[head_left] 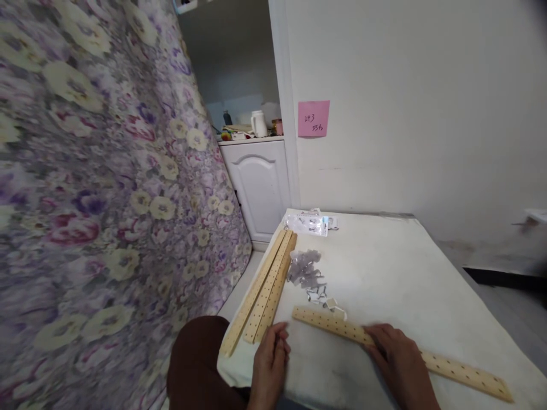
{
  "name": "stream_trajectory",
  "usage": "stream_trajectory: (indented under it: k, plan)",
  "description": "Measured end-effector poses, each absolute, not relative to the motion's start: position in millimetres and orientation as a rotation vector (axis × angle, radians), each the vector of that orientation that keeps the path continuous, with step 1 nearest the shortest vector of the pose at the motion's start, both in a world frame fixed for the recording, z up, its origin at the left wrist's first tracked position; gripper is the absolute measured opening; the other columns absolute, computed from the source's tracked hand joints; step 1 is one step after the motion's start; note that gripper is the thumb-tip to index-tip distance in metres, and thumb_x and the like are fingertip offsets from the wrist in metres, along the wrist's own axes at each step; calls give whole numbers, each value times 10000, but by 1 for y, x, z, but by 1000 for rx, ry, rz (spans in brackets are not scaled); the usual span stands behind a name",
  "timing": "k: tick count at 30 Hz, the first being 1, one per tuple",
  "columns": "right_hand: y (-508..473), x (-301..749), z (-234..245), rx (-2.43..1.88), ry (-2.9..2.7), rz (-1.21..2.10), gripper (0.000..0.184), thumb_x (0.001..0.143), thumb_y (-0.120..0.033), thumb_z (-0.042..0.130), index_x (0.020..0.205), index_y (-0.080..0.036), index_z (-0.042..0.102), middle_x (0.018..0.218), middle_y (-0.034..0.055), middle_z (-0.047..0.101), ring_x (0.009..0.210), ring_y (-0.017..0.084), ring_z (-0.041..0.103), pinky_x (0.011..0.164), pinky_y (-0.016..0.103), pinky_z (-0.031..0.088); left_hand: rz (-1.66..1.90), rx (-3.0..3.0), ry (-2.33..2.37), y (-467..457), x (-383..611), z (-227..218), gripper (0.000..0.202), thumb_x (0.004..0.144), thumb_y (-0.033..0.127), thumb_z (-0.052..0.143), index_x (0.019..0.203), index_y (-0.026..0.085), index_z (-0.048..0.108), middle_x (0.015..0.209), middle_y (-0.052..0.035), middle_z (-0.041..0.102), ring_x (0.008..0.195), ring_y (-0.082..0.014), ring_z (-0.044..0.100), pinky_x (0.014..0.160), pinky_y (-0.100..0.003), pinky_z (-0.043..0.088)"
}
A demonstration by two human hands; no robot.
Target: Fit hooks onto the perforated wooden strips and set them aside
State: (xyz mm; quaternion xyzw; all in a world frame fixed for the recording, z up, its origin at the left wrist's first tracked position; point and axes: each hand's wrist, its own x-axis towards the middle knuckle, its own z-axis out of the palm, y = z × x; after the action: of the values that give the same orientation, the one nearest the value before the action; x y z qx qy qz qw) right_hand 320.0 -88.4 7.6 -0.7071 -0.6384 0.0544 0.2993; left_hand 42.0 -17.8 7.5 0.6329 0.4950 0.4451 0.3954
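1) We see right hand (395, 353) gripping holed strip (329, 323) along white surface's (376, 256) near edge
2) Left hand (271, 353) loosely curled, can't tell if empty, beside other strips (269, 285) on left edge
3) We judge it early: metal pieces (317, 294) loose, none seen fitted

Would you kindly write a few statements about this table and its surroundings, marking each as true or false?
1. The right hand is on a perforated wooden strip. True.
2. The left hand is touching the pink note. False: the left hand is by the near ends of the grouped strips, and the pink note is on the wall.
3. A white jug stands above the cabinet door. True.
4. The curtain is plain white. False: the curtain has a floral pattern.
5. A clear plastic packet lies towards the table's far edge. True.
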Motion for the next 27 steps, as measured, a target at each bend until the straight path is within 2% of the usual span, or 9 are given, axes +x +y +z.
stream_trajectory:
  k: [7,10,12,14,16,22,27]
  plan:
    - [-94,305,3,-1864,-1706,170,220,842,-318,589,1028,-250,687,1020,64,704,906,263,645,787,397,504,1117,1624,1288,-15,39,7,326,899,376,450,1132,188,581,894,-41,626,696,-166,621,624,-296,532]
    - [-94,305,0,-1860,-1687,149,223,836,-337,598,1023,-251,684,1030,69,700,915,268,643,787,401,506,1094,1837,1358,-8,38,5,369,887,340,475,1203,172,564,1026,-97,652,898,-224,647,808,-387,542]
    - [-95,306,-2,-1841,-1684,136,228,842,-333,590,1036,-250,675,1046,72,694,933,265,640,803,402,504,1079,2019,1401,-2,40,1,411,886,321,478,1262,164,532,1171,-137,629,1087,-264,599,942,-456,488]
    - [-95,306,-2,-1828,-1688,132,233,842,-328,589,1047,-249,669,1051,75,690,941,264,638,813,405,502,1051,2140,1420,3,42,-1,422,897,311,459,1287,159,512,1263,-158,593,1173,-279,557,993,-490,453]
    - [-95,305,-1,-1827,-1697,143,232,841,-324,591,1047,-249,666,1047,76,690,939,265,637,814,408,503,1013,2200,1428,7,45,0,401,905,305,444,1269,159,526,1269,-164,593,1173,-280,562,999,-491,451]
    - [-93,302,-1,-1825,-1682,124,226,852,-290,569,1054,-242,658,1050,85,687,933,264,640,814,410,505,935,2233,1432,12,48,7,331,916,308,408,1146,161,595,1061,-145,665,991,-258,645,884,-423,527]
    - [-93,300,-7,-1812,-1639,73,237,836,-307,591,1059,-265,662,1064,72,692,962,268,640,849,428,502,971,2269,1422,15,47,1,328,909,301,414,1143,152,589,1044,-139,669,990,-260,651,876,-426,536]
